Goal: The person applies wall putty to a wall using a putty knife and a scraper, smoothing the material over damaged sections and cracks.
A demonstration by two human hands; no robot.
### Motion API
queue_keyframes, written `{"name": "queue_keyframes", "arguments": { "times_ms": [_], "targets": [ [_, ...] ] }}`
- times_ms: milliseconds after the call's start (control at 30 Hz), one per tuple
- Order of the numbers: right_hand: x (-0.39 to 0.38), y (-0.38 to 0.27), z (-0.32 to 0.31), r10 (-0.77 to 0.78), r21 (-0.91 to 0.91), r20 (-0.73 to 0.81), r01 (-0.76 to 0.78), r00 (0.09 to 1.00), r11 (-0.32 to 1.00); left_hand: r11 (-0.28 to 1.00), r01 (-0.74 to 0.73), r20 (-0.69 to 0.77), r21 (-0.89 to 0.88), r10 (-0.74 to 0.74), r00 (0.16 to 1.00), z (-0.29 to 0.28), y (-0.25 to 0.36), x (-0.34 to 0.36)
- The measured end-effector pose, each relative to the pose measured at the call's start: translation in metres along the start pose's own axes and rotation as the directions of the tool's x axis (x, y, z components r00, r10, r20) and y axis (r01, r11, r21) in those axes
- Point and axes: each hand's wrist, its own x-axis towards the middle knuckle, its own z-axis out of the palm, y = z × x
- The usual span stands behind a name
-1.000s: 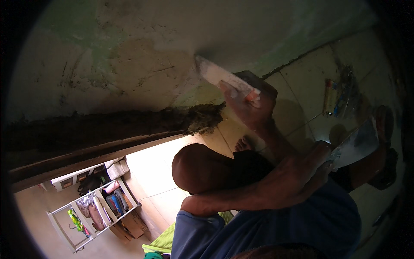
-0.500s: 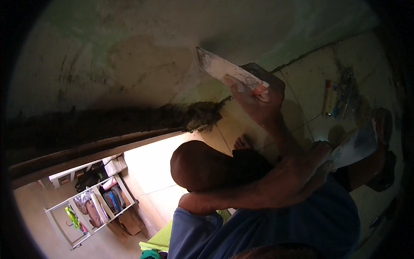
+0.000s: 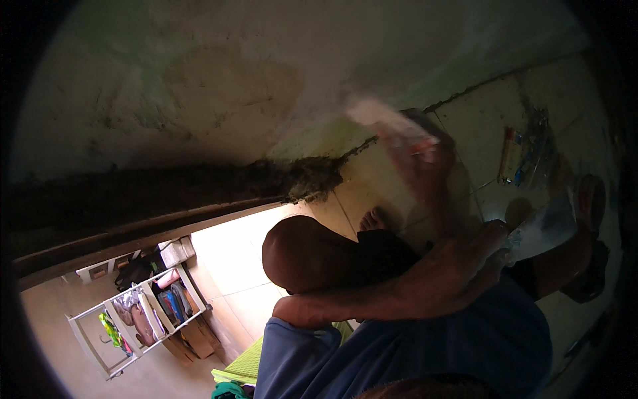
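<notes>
My right hand (image 3: 425,166), blurred by motion, is closed around a putty knife (image 3: 377,113) with a pale, smeared blade and a bit of red at the handle end. The blade is close to the plastered wall (image 3: 219,86), which has damp brown and greenish patches; I cannot tell whether they touch. Lower right, my left hand (image 3: 482,251) is wrapped round a wide scraper (image 3: 546,229) with a flat grey blade, held out over my leg. Its handle is mostly hidden in my fingers.
A rough dark clump (image 3: 312,179) lies along the wall's base beside a wooden door frame (image 3: 133,234). Several small tools (image 3: 512,156) lie on the tiled floor (image 3: 488,199). My bent knee (image 3: 306,253) is close. Lower left stand a white rack (image 3: 143,322) and a lime-green seat (image 3: 249,359).
My right hand has moved right and slightly down with its putty knife, away from the middle of the wall. My left hand and its scraper have hardly moved.
</notes>
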Motion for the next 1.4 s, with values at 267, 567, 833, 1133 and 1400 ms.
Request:
{"name": "queue_keyframes", "arguments": {
  "times_ms": [267,567,833,1133,1400],
  "targets": [
    [0.027,-0.006,-0.016,0.138,0.001,-0.359,-0.147,0.923,0.989,0.971,0.232,0.102,-0.054,-0.226,0.969,-0.006,0.01,-0.005],
    [0.045,-0.009,-0.027,0.018,0.183,-0.336,0.046,0.942,0.982,0.944,0.324,0.158,-0.055,-0.312,0.937,-0.007,0.021,0.006],
    [0.087,-0.025,-0.157,-0.037,-0.304,-0.569,-0.168,0.822,0.938,0.999,0.045,-0.072,-0.003,-0.045,0.996,0.003,0.021,-0.001],
    [0.124,-0.184,-0.159,-0.403,-0.071,-0.196,0.397,0.894,0.915,0.994,-0.077,0.053,0.071,0.074,0.996,0.014,0.015,0.004],
    [0.135,-0.198,-0.081,-0.282,0.243,0.168,0.238,0.945,0.941,0.976,0.089,-0.014,0.199,-0.087,0.996,0.001,0.042,-0.016]
  ]
}}
